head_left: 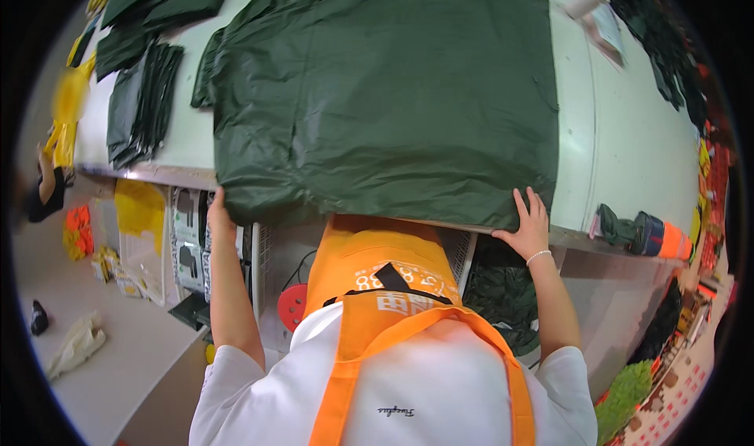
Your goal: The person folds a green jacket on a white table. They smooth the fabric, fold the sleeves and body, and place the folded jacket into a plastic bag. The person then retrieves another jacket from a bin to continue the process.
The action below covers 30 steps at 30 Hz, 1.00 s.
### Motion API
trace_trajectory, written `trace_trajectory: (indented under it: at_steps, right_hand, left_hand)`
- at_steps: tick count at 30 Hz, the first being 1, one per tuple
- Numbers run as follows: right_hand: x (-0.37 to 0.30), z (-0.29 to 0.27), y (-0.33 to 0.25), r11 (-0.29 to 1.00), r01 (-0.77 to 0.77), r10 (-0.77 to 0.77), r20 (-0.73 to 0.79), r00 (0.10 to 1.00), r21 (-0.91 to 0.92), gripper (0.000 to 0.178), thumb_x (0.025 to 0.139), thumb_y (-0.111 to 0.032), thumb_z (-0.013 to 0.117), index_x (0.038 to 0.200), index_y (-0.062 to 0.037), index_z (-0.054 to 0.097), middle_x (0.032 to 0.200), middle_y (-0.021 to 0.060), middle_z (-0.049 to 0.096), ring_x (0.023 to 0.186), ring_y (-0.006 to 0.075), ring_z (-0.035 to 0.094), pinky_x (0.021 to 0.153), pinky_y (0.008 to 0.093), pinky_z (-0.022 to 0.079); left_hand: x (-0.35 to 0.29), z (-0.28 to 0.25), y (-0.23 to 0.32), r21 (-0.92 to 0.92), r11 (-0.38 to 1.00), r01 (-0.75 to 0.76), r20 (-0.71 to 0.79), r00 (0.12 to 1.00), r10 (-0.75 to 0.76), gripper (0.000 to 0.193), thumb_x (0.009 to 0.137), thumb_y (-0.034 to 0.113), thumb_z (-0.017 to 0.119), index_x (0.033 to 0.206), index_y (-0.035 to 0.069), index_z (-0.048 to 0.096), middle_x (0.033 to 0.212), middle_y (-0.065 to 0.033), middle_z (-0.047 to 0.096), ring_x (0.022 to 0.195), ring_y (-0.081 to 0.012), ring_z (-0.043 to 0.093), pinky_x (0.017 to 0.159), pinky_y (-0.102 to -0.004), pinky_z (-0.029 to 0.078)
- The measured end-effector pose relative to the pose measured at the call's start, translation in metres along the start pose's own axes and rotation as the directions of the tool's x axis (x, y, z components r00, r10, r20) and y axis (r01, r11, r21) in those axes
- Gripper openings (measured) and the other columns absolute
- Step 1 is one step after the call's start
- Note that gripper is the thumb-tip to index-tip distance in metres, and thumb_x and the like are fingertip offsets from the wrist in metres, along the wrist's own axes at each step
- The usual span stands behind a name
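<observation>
The right hand's (528, 228) fingers are lying spread and flat on the near right corner of the large dark green plastic sheet (393, 93) covering the white bench (620, 132). The left hand (217, 214) is curling over its near left edge. The sheet is seemingly being smoothed; squaring both corners comes next.

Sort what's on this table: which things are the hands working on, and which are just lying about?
In hand:
- large dark green sheet, near edge held by left hand and right hand

Lying about:
- folded green stack
- yellow pieces
- orange-tipped tool
- white table
</observation>
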State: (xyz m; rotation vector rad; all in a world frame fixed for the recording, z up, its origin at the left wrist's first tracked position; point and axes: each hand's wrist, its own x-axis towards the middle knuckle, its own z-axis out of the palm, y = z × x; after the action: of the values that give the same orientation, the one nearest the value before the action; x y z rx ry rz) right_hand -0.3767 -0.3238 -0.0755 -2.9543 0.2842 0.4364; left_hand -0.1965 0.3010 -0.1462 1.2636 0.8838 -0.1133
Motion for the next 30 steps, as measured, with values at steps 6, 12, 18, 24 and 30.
trace_trajectory:
  at_steps: [6, 12, 18, 24, 30]
  right_hand:
    - [-0.023, 0.017, 0.040, 0.967, -0.235, 0.253, -0.244, 0.936, 0.101, 0.077, 0.068, 0.001, 0.064, 0.138, -0.0155, 0.038, 0.133, 0.0146, 0.043, 0.120, 0.0350, 0.041, 0.100, 0.0445, 0.035]
    - [-0.009, -0.083, 0.019, 0.985, 0.039, 0.082, -0.657, 0.750, 0.168, 0.047, 0.061, 0.015, 0.050, 0.099, -0.0057, 0.068, 0.123, 0.0141, 0.054, 0.118, 0.0319, 0.048, 0.101, 0.0394, 0.037]
    - [-0.044, -0.031, 0.073, 0.982, 0.133, -0.099, -0.234, 0.967, 0.133, 0.030, 0.057, 0.011, 0.057, 0.081, -0.0050, 0.066, 0.121, 0.0099, 0.058, 0.122, 0.0313, 0.047, 0.101, 0.0416, 0.037]
    - [-0.020, -0.059, 0.088, 0.797, 0.067, 0.026, -0.144, 0.989, 0.600, 0.013, 0.068, 0.005, 0.059, 0.078, -0.0024, 0.064, 0.121, 0.0124, 0.060, 0.120, 0.0251, 0.050, 0.099, 0.0354, 0.038]
    - [0.109, -0.085, 0.137, 0.286, 0.006, 0.517, -0.160, 0.841, 0.958, 0.030, 0.091, -0.030, 0.059, 0.105, -0.0029, 0.059, 0.086, -0.0013, 0.056, 0.078, 0.0099, 0.050, 0.074, 0.0229, 0.041]
  left_hand:
    - [-0.020, 0.023, 0.032, -0.292, 0.954, 0.070, 0.111, 0.993, -0.039, 0.045, 0.097, 0.035, 0.042, 0.128, 0.003, 0.048, 0.131, -0.0127, 0.050, 0.121, -0.0304, 0.047, 0.104, -0.0460, 0.034]
    - [-0.013, -0.001, 0.065, -0.380, 0.925, -0.023, 0.238, 0.964, 0.122, 0.044, 0.098, 0.034, 0.041, 0.127, 0.002, 0.048, 0.129, -0.0121, 0.052, 0.117, -0.0289, 0.051, 0.103, -0.0450, 0.037]
    - [-0.005, -0.031, 0.058, -0.026, 0.999, 0.040, 0.100, 0.994, -0.037, 0.046, 0.097, 0.035, 0.044, 0.126, 0.000, 0.049, 0.123, -0.0123, 0.057, 0.113, -0.0271, 0.055, 0.097, -0.0407, 0.043]
    - [-0.062, 0.004, 0.113, -0.129, 0.985, 0.113, 0.383, 0.922, -0.056, 0.042, 0.098, 0.030, 0.041, 0.125, -0.002, 0.048, 0.127, -0.0138, 0.054, 0.117, -0.0266, 0.052, 0.100, -0.0409, 0.040]
    - [-0.002, 0.148, 0.201, -0.129, 0.970, -0.205, 0.432, 0.869, 0.241, 0.058, 0.098, 0.043, 0.035, 0.128, -0.006, 0.044, 0.128, -0.0164, 0.053, 0.115, -0.0270, 0.052, 0.102, -0.0400, 0.037]
